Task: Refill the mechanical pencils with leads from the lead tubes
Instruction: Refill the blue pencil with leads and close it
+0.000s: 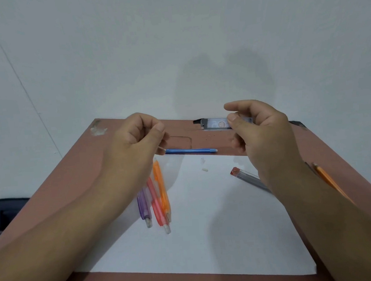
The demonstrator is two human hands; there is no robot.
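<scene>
Blue mechanical pencil (190,151) held level by its tip end in the left hand (134,141), fingers curled round it. Right hand (260,131) pinches the clear lead case (217,123) above the pencil's open rear end — likely positioned for tipping leads in.

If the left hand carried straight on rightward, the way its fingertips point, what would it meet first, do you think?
Probably the clear plastic lead case that the right hand pinches, which lies in that line. The left hand itself holds the blue mechanical pencil. Depth between them is unclear.
</scene>
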